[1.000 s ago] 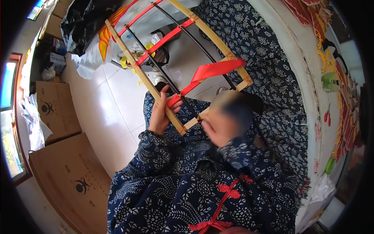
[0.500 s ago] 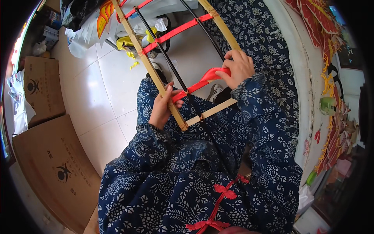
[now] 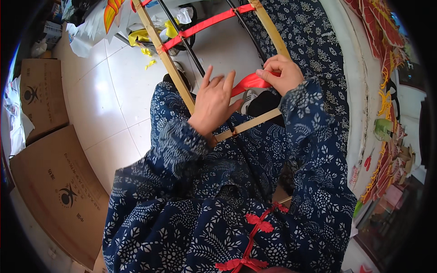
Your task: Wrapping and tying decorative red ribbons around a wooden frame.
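Over the lap [image 3: 261, 148], left hand [image 3: 213, 105], earlier around the rail, now splays; right hand [image 3: 285, 76] pinches red ribbon [image 3: 250, 83]; bamboo frame [image 3: 175, 76] carries black rods [image 3: 248, 32].

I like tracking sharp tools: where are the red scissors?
In the head view, the red scissors lie at right on the white surface, beyond the right hand, below-left of the green container.

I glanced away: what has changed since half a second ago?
The left hand has let go of its grip on the left bamboo bar and moved rightward over it, fingers spread. The right hand still pinches the red ribbon near the right bamboo bar.
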{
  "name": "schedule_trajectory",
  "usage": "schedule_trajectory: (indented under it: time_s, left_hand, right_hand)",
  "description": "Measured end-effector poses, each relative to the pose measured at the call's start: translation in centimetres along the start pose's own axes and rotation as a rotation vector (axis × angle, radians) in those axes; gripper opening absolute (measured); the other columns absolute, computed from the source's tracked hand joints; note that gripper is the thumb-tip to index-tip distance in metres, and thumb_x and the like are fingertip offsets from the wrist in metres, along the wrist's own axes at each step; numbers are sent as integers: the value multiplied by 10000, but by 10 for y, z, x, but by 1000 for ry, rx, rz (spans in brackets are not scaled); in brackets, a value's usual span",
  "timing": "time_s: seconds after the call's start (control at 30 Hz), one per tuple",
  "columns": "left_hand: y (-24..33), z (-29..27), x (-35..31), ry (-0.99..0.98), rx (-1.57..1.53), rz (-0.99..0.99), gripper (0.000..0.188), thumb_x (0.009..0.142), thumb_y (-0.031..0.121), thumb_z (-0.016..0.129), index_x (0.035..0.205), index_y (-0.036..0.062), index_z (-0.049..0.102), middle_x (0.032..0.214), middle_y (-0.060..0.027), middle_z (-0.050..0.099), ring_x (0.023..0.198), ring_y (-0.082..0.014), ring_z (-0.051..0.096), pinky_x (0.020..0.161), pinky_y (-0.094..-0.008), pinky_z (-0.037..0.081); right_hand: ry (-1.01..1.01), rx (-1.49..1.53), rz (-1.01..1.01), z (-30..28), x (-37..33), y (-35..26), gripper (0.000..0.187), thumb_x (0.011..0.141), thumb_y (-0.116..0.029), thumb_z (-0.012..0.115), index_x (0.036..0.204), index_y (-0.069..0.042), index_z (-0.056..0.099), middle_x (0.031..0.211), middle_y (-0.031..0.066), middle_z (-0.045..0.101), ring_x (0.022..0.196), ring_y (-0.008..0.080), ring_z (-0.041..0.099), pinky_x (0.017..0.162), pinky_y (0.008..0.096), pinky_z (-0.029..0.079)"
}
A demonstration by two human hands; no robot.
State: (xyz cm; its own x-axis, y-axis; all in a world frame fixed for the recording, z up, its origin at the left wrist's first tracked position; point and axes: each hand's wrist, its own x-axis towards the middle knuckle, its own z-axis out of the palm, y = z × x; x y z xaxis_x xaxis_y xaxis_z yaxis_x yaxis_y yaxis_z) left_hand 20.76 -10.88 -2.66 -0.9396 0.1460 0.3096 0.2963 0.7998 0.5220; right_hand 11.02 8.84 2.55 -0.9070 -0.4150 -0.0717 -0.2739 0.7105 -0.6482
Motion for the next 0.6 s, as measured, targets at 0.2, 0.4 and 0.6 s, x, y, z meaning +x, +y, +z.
schedule_trajectory:
  time_s: [0.2,0.4,0.6]
  left_hand:
    - [-9,15,0,-78,-48,0,416,787,205,701,1116,-8,559,591,-73,577,673,-247,616,924,-383,434]
    - [-11,14,-1,-79,-81,20,348,802,200,691,1072,14,573,595,-76,572,645,-249,600,841,-368,439]
    - [-16,14,-2,-121,-94,25,308,823,224,688,1066,61,591,610,-76,593,646,-249,609,854,-365,430]
  right_hand:
    - [-76,-345,97,-10,-4,-54,306,878,-243,686,737,21,623,567,-1,547,523,108,539,497,308,402]
    - [-111,-92,294,-17,-29,-25,343,902,-271,662,709,7,609,504,-11,494,483,56,439,458,278,330]
    - [-125,-50,300,-20,-45,2,356,899,-280,668,687,-3,598,506,-11,485,486,52,407,458,277,316]
